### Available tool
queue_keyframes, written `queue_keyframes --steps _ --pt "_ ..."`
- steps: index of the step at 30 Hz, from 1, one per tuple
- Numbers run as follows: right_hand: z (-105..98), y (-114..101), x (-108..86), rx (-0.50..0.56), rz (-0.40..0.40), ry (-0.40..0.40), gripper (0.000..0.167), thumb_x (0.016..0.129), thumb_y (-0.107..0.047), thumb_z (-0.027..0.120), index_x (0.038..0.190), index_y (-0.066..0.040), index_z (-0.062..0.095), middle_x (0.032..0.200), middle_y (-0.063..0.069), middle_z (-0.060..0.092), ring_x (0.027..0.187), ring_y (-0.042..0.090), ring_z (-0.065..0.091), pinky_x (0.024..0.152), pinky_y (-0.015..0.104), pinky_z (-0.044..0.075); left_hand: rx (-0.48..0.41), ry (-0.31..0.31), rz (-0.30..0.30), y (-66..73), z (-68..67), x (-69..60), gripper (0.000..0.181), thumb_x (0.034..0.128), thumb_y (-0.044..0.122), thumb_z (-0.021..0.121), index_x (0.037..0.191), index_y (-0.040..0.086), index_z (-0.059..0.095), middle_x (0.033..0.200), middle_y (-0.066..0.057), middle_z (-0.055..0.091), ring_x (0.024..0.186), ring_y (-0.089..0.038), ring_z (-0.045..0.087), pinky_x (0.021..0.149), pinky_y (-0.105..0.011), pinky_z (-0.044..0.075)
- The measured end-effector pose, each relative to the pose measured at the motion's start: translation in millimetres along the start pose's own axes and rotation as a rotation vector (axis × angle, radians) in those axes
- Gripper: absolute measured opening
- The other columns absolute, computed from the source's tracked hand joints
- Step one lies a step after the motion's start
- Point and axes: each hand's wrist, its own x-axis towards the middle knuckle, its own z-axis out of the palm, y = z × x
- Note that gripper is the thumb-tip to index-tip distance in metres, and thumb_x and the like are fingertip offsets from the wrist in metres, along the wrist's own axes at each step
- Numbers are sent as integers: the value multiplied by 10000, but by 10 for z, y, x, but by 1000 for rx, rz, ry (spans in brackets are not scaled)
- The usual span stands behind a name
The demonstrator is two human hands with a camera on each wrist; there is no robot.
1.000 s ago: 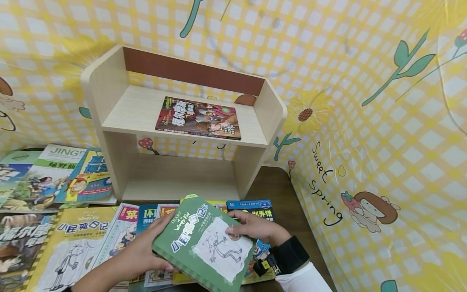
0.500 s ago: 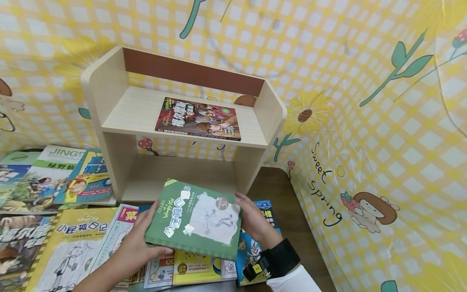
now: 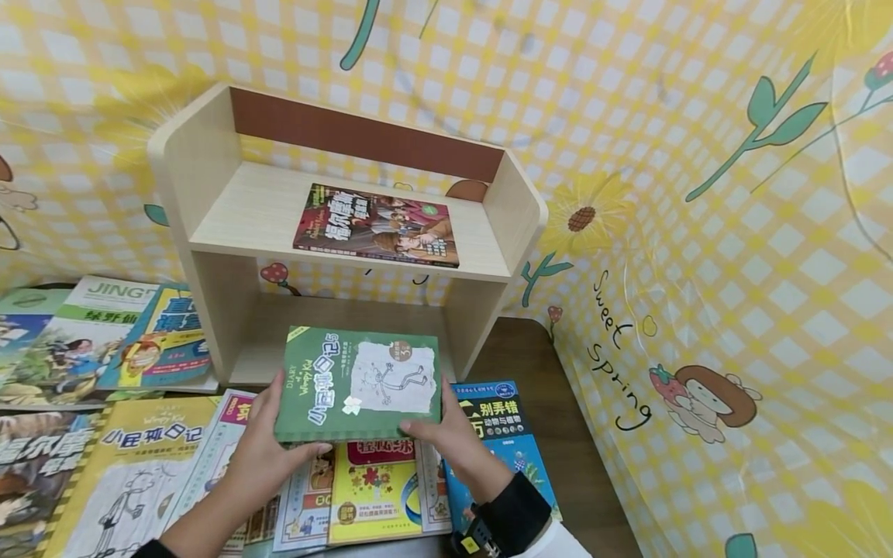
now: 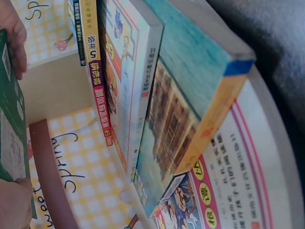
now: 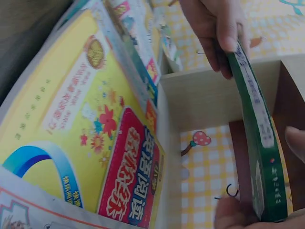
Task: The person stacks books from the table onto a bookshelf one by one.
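A green Diary of a Wimpy Kid book (image 3: 359, 385) is held level by both hands, in front of the lower compartment of a small wooden bookshelf (image 3: 233, 213). My left hand (image 3: 260, 449) grips its left end, the thumb along the near edge. At the other end my right hand (image 3: 453, 438) holds it, thumb on the front corner of the cover. The right wrist view shows the green spine (image 5: 259, 119) between the two hands. On the upper shelf lies a dark red comic-style book (image 3: 377, 226), flat, cover up.
Several books lie below the shelf, among them a yellow book (image 3: 380, 492) and a blue one (image 3: 498, 457). More books, such as a yellow Wimpy Kid (image 3: 143, 465), lie on the left. A checked yellow cloth (image 3: 698, 294) covers the walls behind and right.
The green book has turned from a slant to nearly square with the shelf and moved up and left toward the lower compartment. My right hand shifted from the cover's far edge to its right end.
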Motion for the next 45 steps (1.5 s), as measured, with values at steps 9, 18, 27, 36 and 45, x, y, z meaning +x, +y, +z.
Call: queue_keyframes --steps 9,18,27,36,45 --pt "62 81 95 -122 -37 49 1055 807 -49 772 1551 -262 56 1454 111 432 1223 318 524 1043 474 410 3 -9 25 -59 -22 101 1304 714 233 859 1527 108 -154 1541 -335 5 1372 -564 92 1052 -708 171" --pt "55 181 321 -165 -25 65 975 814 -80 774 1536 -245 140 1451 102 426 1319 353 412 1073 510 364 -3 -28 113 -168 -64 338 1212 749 151 832 1557 172 -72 1522 -300 185 1368 -524 204 1066 -676 215" --pt "35 226 613 -179 57 77 890 835 -59 747 1517 -214 196 1434 115 449 1324 377 401 1063 516 377 18 -53 107 -272 -64 622 1105 804 190 796 1555 101 -8 1503 -288 253 1364 -505 236 1065 -664 240" --pt "-53 355 852 -97 67 27 820 859 -8 704 1502 -178 224 1377 125 501 1226 355 511 989 476 462 4 -98 52 -351 4 838 1011 842 176 756 1538 32 36 1458 -301 314 1331 -504 297 1085 -642 230" --pt "-89 451 979 -63 103 -28 612 885 -2 669 1419 -99 384 1181 140 628 1017 332 643 862 469 538 -29 -177 22 -472 59 943 971 878 187 720 1526 -11 24 1416 -322 349 1211 -486 444 1041 -628 327"
